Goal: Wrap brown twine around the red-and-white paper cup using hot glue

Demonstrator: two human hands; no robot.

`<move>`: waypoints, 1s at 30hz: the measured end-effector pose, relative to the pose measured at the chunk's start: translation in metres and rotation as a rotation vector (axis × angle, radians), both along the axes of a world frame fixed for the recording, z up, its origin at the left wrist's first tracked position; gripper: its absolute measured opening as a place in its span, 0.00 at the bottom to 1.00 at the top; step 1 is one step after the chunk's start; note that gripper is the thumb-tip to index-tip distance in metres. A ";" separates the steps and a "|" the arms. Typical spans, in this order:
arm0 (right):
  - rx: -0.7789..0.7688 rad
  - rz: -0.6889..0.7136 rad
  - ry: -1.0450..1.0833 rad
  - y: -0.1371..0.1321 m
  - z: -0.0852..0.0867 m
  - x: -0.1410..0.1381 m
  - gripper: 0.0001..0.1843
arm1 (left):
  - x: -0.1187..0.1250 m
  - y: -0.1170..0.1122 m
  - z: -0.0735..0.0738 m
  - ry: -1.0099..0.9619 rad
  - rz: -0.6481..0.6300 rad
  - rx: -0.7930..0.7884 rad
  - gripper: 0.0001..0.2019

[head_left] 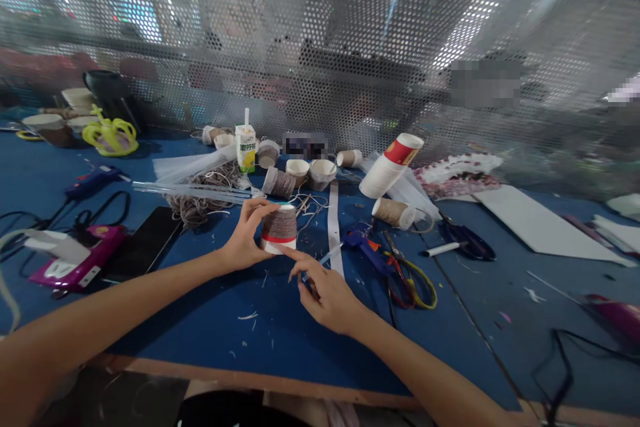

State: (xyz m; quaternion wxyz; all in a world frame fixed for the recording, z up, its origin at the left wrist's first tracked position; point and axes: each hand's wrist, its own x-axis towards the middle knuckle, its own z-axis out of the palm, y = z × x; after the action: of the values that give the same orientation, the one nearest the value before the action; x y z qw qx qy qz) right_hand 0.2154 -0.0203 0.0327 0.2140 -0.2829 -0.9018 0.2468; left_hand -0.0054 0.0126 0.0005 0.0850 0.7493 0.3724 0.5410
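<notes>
The upside-down paper cup wound with grey-brown cord (280,221), with a red band and white rim below the windings, sits between the hands, near the bench's (200,340) front edge. Whether its rim rests on the bench or is slightly lifted, I cannot tell. To work the lower turns well, I would keep the cup steady, press each turn flat against its neighbour, and hold the tension light so the paper wall does not buckle.

The left hand (246,235), at the cup's nine o'clock, has its grip clamped on it: fingers over the top, thumb low on the side. The right hand (327,295) comes from four o'clock, forefinger stretched to the lower rim, thumb apart, other fingers curled; I see nothing held.

Farther out, a loose heap of grey-brown cord (193,207) lies at ten o'clock and a dark-blue plastic glue gun (367,248) at three.
</notes>
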 end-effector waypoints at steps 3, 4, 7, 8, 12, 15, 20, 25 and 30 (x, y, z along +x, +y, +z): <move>-0.020 -0.013 0.051 0.001 -0.001 0.001 0.12 | 0.000 0.000 -0.003 -0.093 -0.070 -0.077 0.36; -0.027 -0.017 0.074 0.002 -0.001 0.002 0.12 | 0.000 0.000 -0.004 -0.127 -0.100 -0.099 0.36; -0.060 -0.023 0.162 0.002 0.000 0.003 0.11 | 0.001 0.001 -0.006 -0.209 -0.185 -0.138 0.36; -0.078 -0.028 0.195 0.002 0.000 0.004 0.11 | 0.001 0.001 -0.007 -0.227 -0.204 -0.142 0.36; -0.189 -0.077 0.343 0.002 0.000 0.005 0.08 | 0.003 0.001 -0.007 -0.258 -0.239 -0.120 0.36; -0.319 -0.138 0.467 0.004 -0.002 0.007 0.06 | 0.002 0.002 -0.007 -0.271 -0.247 -0.100 0.37; -0.348 -0.316 0.695 0.012 -0.006 0.011 0.04 | 0.000 0.003 -0.008 -0.284 -0.256 -0.084 0.38; -0.177 -0.195 0.669 0.011 -0.003 0.011 0.23 | -0.001 0.003 -0.011 -0.204 -0.376 -0.121 0.41; -0.319 -0.029 0.470 0.008 -0.010 0.005 0.59 | 0.001 0.003 -0.010 -0.133 -0.555 -0.136 0.47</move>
State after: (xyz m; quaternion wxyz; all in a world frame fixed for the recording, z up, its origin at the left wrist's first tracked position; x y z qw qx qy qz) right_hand 0.2209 -0.0123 0.0232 0.3734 -0.2611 -0.7731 0.4413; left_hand -0.0041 0.0160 -0.0093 0.3041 0.7779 0.1824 0.5188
